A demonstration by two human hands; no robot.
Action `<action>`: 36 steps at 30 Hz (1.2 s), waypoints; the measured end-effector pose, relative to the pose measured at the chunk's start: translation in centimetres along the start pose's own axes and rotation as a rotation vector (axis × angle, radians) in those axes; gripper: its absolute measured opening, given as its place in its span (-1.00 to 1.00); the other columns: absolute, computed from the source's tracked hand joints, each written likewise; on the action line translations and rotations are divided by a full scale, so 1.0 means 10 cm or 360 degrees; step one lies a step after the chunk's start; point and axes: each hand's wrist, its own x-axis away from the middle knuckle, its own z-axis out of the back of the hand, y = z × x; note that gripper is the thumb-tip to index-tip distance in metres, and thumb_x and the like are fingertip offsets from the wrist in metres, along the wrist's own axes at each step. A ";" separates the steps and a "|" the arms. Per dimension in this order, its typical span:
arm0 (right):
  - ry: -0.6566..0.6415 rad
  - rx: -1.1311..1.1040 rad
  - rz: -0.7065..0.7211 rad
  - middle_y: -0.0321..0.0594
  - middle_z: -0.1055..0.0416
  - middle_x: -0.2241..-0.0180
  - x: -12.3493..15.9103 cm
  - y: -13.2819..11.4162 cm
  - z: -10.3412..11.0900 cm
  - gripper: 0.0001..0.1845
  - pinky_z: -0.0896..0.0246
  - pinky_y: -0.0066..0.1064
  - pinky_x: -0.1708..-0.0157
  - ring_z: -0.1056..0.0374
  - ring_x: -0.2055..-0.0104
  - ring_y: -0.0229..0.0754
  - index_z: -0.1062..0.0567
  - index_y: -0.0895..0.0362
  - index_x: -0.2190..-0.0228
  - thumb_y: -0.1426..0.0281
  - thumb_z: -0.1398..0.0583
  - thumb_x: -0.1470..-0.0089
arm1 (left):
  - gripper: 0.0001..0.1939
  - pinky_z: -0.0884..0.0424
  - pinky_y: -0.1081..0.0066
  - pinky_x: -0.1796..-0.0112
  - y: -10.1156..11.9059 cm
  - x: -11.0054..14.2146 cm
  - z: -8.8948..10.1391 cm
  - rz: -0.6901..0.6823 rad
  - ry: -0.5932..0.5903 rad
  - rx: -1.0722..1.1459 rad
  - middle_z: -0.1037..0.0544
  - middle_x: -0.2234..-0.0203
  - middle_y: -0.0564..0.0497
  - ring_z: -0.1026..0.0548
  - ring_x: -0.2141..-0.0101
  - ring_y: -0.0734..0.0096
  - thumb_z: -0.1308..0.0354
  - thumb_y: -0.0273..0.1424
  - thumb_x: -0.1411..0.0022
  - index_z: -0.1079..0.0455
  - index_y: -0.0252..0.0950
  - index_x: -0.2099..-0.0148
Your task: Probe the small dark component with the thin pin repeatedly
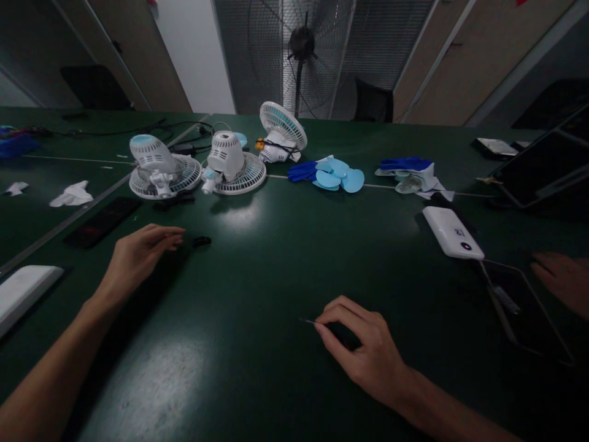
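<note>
My left hand (142, 255) hovers over the table at the left, fingers stretched forward and the thumb beneath them, nothing visible in it. Just beyond its fingertips lies a small black piece (201, 242), apart from the hand. Nearer the front, my right hand (363, 347) pinches a thin, short, pale sliver (307, 320) between thumb and forefinger. The sliver points left; its exact kind is too small to make out. Light blue fan blades (339, 175) lie farther back, against a blue glove (302, 171).
White fan parts (154, 159), another fan head and base (225, 156), and a small fan (280, 132) stand at the back. A white power bank (453, 232) with a cable and a dark phone (529, 307) lie right, near another person's hand (564, 279). A phone (103, 221) lies left.
</note>
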 end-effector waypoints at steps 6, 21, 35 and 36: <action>-0.0008 -0.0006 -0.0001 -0.25 -0.48 0.30 -0.01 -0.01 0.01 -0.89 -0.28 -0.39 0.34 -0.46 0.31 -0.24 -0.54 0.10 0.25 0.49 -0.19 -0.30 | -0.44 -0.49 0.29 0.04 0.15 0.02 -0.03 0.0138 0.0104 0.0294 -0.64 0.18 -0.07 -0.64 0.19 0.20 -0.27 -0.01 -0.21 -0.52 -0.29 -0.10; -0.0025 -0.0013 0.0009 -0.23 -0.48 0.29 -0.01 -0.01 0.01 -0.89 -0.28 -0.38 0.34 -0.45 0.31 -0.23 -0.55 0.11 0.24 0.49 -0.20 -0.30 | -0.43 -0.50 0.32 0.06 0.25 0.05 -0.08 0.0199 0.0166 0.0386 -0.66 0.14 -0.06 -0.58 0.21 0.25 -0.30 0.01 -0.17 -0.60 -0.29 -0.05; -0.0055 0.0033 -0.0019 -0.24 -0.50 0.27 -0.01 -0.02 0.02 -0.89 -0.25 -0.40 0.35 -0.46 0.30 -0.24 -0.55 0.10 0.23 0.47 -0.20 -0.31 | -0.40 -0.49 0.22 -0.02 0.24 0.04 -0.11 0.0457 0.0216 0.0464 -0.71 0.28 -0.07 -0.66 0.19 0.13 -0.42 -0.04 -0.01 -0.59 -0.31 -0.02; -0.0051 0.0034 -0.0018 -0.24 -0.50 0.27 -0.01 -0.02 0.02 -0.89 -0.25 -0.40 0.36 -0.46 0.30 -0.24 -0.55 0.10 0.23 0.46 -0.19 -0.31 | -0.39 -0.51 0.24 0.00 0.24 0.04 -0.12 0.0454 0.0221 0.0466 -0.70 0.26 -0.08 -0.66 0.20 0.14 -0.42 -0.04 -0.01 -0.58 -0.32 -0.02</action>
